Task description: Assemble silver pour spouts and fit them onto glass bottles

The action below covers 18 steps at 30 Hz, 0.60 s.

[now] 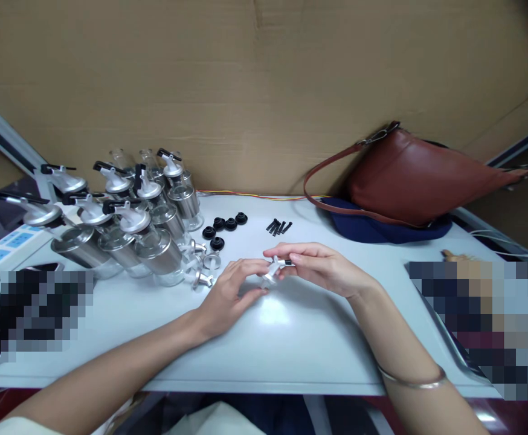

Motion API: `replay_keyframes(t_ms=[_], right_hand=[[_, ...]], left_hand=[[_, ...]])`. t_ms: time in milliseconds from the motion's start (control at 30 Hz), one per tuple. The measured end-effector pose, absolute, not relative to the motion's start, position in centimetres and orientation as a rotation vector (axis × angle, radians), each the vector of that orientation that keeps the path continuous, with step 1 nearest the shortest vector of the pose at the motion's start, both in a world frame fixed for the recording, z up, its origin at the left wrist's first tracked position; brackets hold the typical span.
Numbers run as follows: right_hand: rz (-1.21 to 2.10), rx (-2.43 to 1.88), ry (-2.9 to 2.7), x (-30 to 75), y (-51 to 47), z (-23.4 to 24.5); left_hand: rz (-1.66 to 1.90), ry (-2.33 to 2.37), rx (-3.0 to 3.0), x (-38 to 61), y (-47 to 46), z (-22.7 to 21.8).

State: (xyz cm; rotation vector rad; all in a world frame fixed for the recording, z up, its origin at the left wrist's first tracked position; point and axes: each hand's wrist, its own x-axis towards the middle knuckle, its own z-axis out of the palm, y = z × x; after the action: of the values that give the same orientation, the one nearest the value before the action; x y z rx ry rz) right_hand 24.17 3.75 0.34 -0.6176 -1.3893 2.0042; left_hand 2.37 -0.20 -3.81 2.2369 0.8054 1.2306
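Note:
Over the middle of the white table, both hands meet at a silver pourer spout [271,273]. My left hand [228,293] grips its round base between thumb and fingers. At the spout's tip, my right hand [325,266] pinches a small black piece [286,263], which touches the spout; whether it is fixed on, I cannot tell. More silver spouts [203,279] lie just left of my left hand. Beyond them sit several round black stoppers [231,224]. Small black levers [278,226] form a little pile behind my right hand.
Several glass bottles with steel bands [157,254], many topped with spouts, crowd the left side. A power strip [12,244] lies at far left. At back right, a brown leather bag [409,178] rests on a navy cap [363,226]. Cardboard [255,96] stands behind the table.

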Motion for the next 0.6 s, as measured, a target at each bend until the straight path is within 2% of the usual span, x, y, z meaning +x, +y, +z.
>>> replay_keyframes(t_ms=[600], right_hand=[[2.071,-0.610,-1.431,24.32,3.40,0.47]], left_hand=[[1.189,0.813,2.235,2.32,-0.18,-3.72]])
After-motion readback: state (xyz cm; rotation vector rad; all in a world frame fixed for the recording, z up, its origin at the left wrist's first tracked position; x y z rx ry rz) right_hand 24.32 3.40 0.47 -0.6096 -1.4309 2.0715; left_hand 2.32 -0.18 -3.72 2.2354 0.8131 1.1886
